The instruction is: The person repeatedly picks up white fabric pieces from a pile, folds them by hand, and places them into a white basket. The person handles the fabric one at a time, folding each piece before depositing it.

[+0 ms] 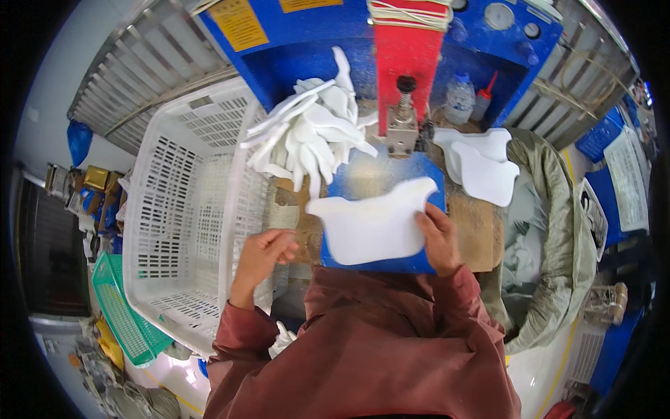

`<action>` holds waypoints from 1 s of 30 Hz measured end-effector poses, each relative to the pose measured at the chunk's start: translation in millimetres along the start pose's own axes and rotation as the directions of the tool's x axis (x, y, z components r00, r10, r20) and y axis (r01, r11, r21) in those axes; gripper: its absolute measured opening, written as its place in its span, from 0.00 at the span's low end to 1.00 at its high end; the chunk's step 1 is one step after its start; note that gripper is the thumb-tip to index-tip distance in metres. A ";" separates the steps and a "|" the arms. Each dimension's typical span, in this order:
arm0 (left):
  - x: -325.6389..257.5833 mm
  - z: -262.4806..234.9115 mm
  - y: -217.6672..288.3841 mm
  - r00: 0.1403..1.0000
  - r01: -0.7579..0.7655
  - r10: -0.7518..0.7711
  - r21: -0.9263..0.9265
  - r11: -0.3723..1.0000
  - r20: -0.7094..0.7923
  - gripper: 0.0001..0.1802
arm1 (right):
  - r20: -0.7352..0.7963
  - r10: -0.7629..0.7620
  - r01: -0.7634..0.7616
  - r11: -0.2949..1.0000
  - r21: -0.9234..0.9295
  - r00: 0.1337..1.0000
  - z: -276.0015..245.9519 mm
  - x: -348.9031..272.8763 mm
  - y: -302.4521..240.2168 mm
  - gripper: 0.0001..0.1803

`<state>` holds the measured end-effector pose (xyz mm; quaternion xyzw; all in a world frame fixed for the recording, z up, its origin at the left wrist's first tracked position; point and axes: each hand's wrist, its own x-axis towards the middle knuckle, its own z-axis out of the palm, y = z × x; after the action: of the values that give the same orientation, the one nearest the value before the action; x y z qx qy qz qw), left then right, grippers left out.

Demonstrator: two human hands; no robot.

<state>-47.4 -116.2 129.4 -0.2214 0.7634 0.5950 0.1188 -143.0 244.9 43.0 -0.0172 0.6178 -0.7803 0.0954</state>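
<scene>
My right hand (440, 237) grips the right edge of a white foam piece (373, 222), flat and curved, with a point at each upper corner. The piece is over a blue board (412, 264), below the metal head (403, 129) of a red-armed machine. Just left of the piece is my left hand (265, 257), its fingers curled together; whether something small is in them I cannot make out. Beyond it lies a heap of white foam pieces (314, 136). Two or more similar foam pieces (485, 171) rest at the right of the board.
A large white plastic basket (241, 150) stands at my left, above a green basket (129, 314). An open greenish sack (569, 258) with pale scraps is at my right. Behind the board rises the blue machine frame (314, 35). A clear bottle (459, 98) stands at the back.
</scene>
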 end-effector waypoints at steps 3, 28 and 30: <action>5.5 -31.5 34.6 0.869 -0.346 0.427 0.307 0.886 -0.252 0.12 | -0.097 -0.015 -0.007 0.974 -0.226 0.995 -29.9 -6.2 26.6 0.17; 173.4 -115.7 98.3 0.461 -0.431 0.827 0.734 0.525 -0.321 0.15 | -0.008 -0.393 0.254 0.610 -0.751 0.920 -43.9 -29.8 -7.1 0.12; 125.6 -125.5 109.4 0.471 -0.437 0.787 0.670 0.600 -0.399 0.15 | 0.045 -0.374 0.280 0.604 -0.746 0.926 -28.5 -31.6 -21.4 0.13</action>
<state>-199.3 -240.4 200.2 -0.0791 0.8985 0.2660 -0.3402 -118.8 282.3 59.8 -0.1221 0.8710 -0.4653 -0.1002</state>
